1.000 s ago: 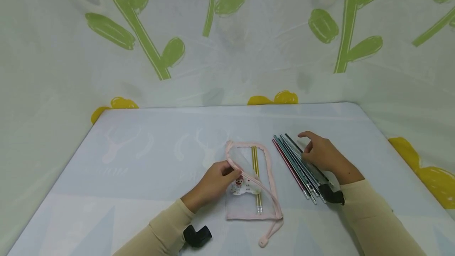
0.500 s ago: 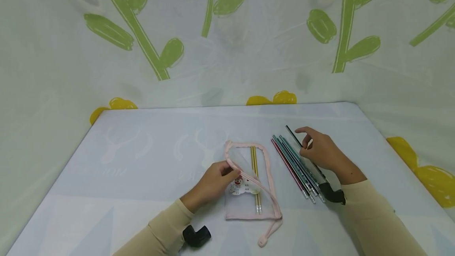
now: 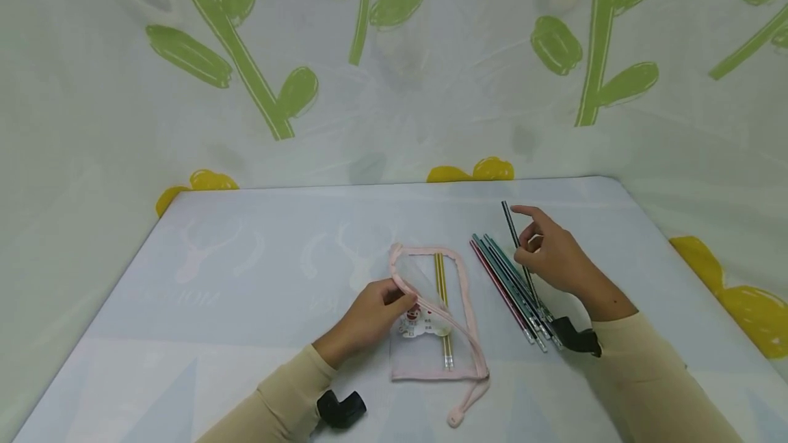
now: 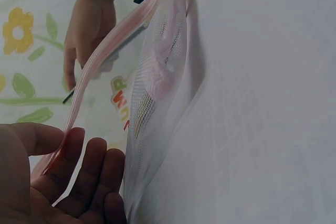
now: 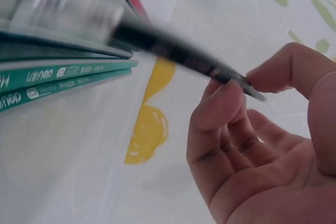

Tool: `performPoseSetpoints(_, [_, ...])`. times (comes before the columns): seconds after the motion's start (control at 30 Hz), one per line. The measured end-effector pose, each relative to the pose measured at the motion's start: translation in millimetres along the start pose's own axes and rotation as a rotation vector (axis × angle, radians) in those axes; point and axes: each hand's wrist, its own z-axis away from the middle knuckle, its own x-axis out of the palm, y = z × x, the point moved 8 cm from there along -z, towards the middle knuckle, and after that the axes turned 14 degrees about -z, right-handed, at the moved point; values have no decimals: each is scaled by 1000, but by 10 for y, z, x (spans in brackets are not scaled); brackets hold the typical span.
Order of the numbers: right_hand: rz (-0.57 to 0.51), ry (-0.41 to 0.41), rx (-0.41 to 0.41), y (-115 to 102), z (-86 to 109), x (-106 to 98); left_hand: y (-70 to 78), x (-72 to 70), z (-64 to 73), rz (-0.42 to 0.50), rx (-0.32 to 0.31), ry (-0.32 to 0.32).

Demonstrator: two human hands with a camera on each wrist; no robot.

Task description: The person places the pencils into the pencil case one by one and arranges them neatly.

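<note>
My left hand (image 3: 369, 313) pinches the pink zip edge of a see-through mesh pencil pouch (image 3: 470, 292), holding its mouth apart. Inside the pouch, yellow pencils (image 3: 441, 282) lie lengthwise beside a small printed label (image 3: 425, 323). Between the fingertips of my right hand (image 3: 554, 251) is a dark pencil (image 3: 512, 224), its far end raised beyond the fingers. The right wrist view shows this pencil up close, its near end blurred. Just left of that hand lies a bundle of pencils (image 3: 507, 282), mostly teal and dark, with a red pencil (image 3: 496, 277) along its left side.
A pink pull strap (image 3: 468, 405) trails from the pouch's near right corner. The white table (image 3: 246, 258) has faint printed patterns, and its far edge meets a leaf-patterned cloth (image 3: 400, 122). Black wrist mounts (image 3: 341, 409) sit by both sleeves.
My right hand has lifted the dark pencil off the bundle's right side and swung its far end up and away. The left hand and pouch have stayed in place.
</note>
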Motion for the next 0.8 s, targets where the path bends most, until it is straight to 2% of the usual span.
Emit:
performPoseSetpoints(0.47, [-292, -7, 60, -33, -8, 94, 9, -3, 0, 7, 9, -1])
performPoseSetpoints(0.63, [-374, 30, 73, -17, -17, 108, 15, -2, 4, 12, 6, -2])
performPoseSetpoints(0.8, [-412, 67, 70, -2, -25, 144, 14, 3, -3, 18, -4, -3])
